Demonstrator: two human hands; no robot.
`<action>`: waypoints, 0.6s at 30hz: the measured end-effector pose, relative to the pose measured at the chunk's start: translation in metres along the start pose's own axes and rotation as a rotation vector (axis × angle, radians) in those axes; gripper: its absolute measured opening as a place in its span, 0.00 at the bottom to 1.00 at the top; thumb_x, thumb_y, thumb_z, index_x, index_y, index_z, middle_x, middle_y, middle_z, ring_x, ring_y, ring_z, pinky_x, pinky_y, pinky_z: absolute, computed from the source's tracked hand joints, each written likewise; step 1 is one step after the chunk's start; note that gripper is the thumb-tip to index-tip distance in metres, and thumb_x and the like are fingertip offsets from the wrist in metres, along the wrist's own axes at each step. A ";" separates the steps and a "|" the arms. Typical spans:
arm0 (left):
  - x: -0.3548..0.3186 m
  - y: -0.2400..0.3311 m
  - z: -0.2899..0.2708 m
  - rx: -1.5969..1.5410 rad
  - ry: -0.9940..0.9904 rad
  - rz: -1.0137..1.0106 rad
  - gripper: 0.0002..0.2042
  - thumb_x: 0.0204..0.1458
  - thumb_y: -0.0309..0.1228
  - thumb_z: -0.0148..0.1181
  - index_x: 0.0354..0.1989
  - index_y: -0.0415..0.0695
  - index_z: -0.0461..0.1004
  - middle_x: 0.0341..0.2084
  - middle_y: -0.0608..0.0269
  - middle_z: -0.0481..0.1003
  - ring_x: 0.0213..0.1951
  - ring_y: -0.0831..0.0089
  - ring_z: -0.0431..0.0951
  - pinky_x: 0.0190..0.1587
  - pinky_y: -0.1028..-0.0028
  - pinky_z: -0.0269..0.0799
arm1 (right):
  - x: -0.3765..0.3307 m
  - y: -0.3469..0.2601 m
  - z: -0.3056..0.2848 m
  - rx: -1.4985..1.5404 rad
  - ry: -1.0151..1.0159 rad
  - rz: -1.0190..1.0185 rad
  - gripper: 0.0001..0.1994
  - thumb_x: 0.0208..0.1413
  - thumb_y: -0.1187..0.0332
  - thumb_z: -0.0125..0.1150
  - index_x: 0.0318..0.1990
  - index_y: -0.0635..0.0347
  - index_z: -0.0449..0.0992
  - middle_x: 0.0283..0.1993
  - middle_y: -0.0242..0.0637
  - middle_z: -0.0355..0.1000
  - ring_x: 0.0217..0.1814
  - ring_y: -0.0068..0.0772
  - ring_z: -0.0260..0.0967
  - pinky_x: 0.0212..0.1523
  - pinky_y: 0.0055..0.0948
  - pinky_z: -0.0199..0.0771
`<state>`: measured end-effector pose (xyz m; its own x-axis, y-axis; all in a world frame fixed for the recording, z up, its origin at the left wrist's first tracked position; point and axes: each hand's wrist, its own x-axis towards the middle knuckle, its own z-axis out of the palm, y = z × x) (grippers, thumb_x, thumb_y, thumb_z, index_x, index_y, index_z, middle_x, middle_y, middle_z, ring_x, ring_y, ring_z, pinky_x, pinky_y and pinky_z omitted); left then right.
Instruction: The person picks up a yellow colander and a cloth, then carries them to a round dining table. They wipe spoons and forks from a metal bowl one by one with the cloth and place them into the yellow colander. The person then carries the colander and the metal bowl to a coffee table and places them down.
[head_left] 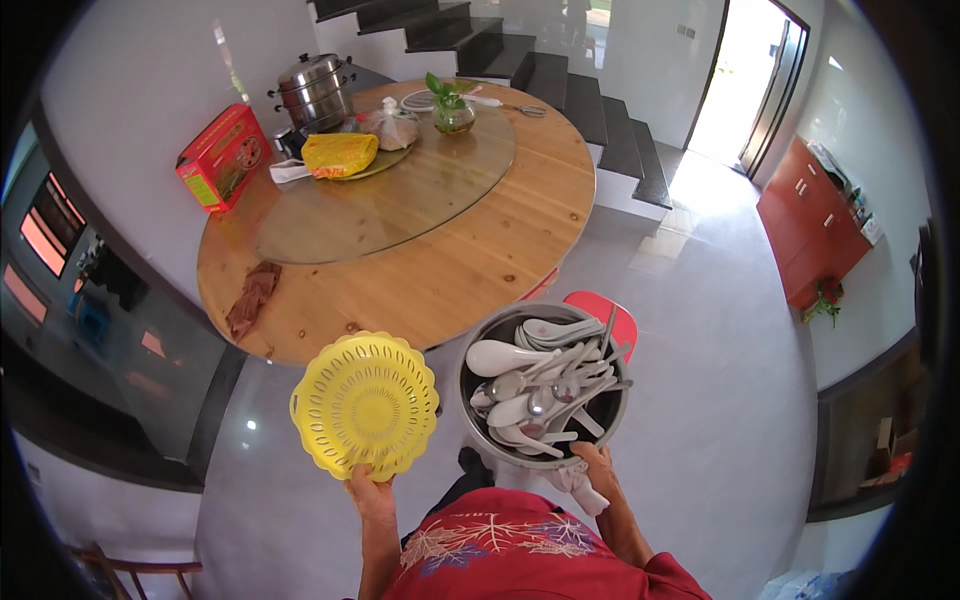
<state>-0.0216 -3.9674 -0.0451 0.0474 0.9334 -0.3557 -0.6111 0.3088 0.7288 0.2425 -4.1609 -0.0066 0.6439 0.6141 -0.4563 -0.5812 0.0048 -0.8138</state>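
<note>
My left hand (370, 492) grips the near rim of a round yellow plastic colander (365, 405), its scalloped edge tilted up and nothing inside. My right hand (594, 466) is closed on the near right edge of a metal basin (518, 459), beside a pale cloth (577, 484) that hangs there. The basin is heaped with white soup spoons (497, 357) and several metal spoons (540, 401), their handles pointing various ways. The colander and basin are apart, side by side in front of me.
A round wooden table (470, 290) with a glass turntable (400, 225) stands ahead. It bears a steamer pot (312, 95), a red box (225, 158), a yellow bag (340, 155), a plant in a glass bowl (453, 117) and a brown cloth (255, 298). A red stool (612, 318) shows behind the basin.
</note>
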 end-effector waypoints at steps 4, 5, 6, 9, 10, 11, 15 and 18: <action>0.055 -0.010 0.042 0.042 0.048 0.006 0.27 0.38 0.21 0.43 0.54 0.42 0.55 0.48 0.52 0.64 0.44 0.51 0.73 0.35 0.52 0.77 | 0.077 0.013 -0.001 -0.043 0.017 0.036 0.13 0.44 0.68 0.54 0.38 0.65 0.74 0.31 0.36 0.73 0.31 0.28 0.69 0.33 0.26 0.69; 0.064 -0.014 0.054 0.029 0.070 -0.003 0.27 0.38 0.20 0.43 0.53 0.42 0.55 0.48 0.52 0.64 0.44 0.51 0.72 0.35 0.51 0.77 | 0.087 0.000 0.010 -0.078 -0.018 0.014 0.13 0.44 0.69 0.53 0.37 0.65 0.74 0.31 0.36 0.72 0.30 0.28 0.70 0.33 0.26 0.69; 0.070 -0.015 0.063 0.029 0.095 -0.015 0.27 0.38 0.20 0.43 0.53 0.42 0.55 0.48 0.52 0.64 0.45 0.51 0.72 0.36 0.51 0.76 | 0.092 -0.010 0.021 -0.106 -0.048 0.004 0.12 0.44 0.69 0.53 0.37 0.64 0.74 0.31 0.36 0.72 0.30 0.28 0.70 0.33 0.26 0.70; 0.098 -0.031 0.083 0.055 0.104 -0.006 0.26 0.39 0.20 0.43 0.53 0.42 0.56 0.47 0.53 0.65 0.46 0.52 0.72 0.36 0.52 0.76 | 0.133 -0.028 0.034 -0.074 -0.036 0.035 0.12 0.44 0.70 0.52 0.36 0.65 0.74 0.31 0.35 0.73 0.30 0.27 0.70 0.32 0.26 0.69; 0.102 -0.035 0.088 0.056 0.136 0.005 0.25 0.40 0.20 0.43 0.53 0.42 0.56 0.47 0.54 0.65 0.46 0.53 0.72 0.36 0.53 0.76 | 0.146 -0.034 0.034 -0.140 0.014 0.057 0.12 0.45 0.69 0.53 0.37 0.65 0.74 0.31 0.35 0.72 0.31 0.27 0.69 0.32 0.25 0.69; 0.107 -0.038 0.101 0.052 0.161 0.010 0.25 0.40 0.21 0.43 0.53 0.42 0.56 0.47 0.54 0.65 0.46 0.53 0.72 0.36 0.54 0.76 | 0.187 0.002 0.007 -0.282 -0.031 -0.133 0.12 0.45 0.68 0.54 0.36 0.65 0.73 0.30 0.35 0.70 0.30 0.26 0.68 0.32 0.24 0.68; 0.133 -0.056 0.123 0.066 0.084 0.069 0.24 0.41 0.22 0.44 0.53 0.43 0.56 0.46 0.55 0.65 0.45 0.56 0.72 0.37 0.58 0.76 | 0.255 -0.032 0.024 -0.183 -0.013 0.097 0.16 0.40 0.71 0.62 0.40 0.57 0.73 0.39 0.44 0.65 0.44 0.41 0.63 0.40 0.35 0.65; 0.146 -0.070 0.138 0.061 0.235 0.082 0.24 0.42 0.24 0.44 0.53 0.44 0.56 0.46 0.56 0.66 0.44 0.57 0.73 0.37 0.60 0.76 | 0.263 -0.096 0.076 -0.210 -0.095 0.063 0.11 0.45 0.66 0.56 0.34 0.64 0.73 0.31 0.35 0.70 0.32 0.27 0.67 0.33 0.26 0.67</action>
<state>0.1368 -3.8276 -0.0677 -0.1892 0.8899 -0.4152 -0.5562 0.2514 0.7922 0.4299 -3.9395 -0.0216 0.5540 0.6799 -0.4804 -0.4957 -0.1942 -0.8465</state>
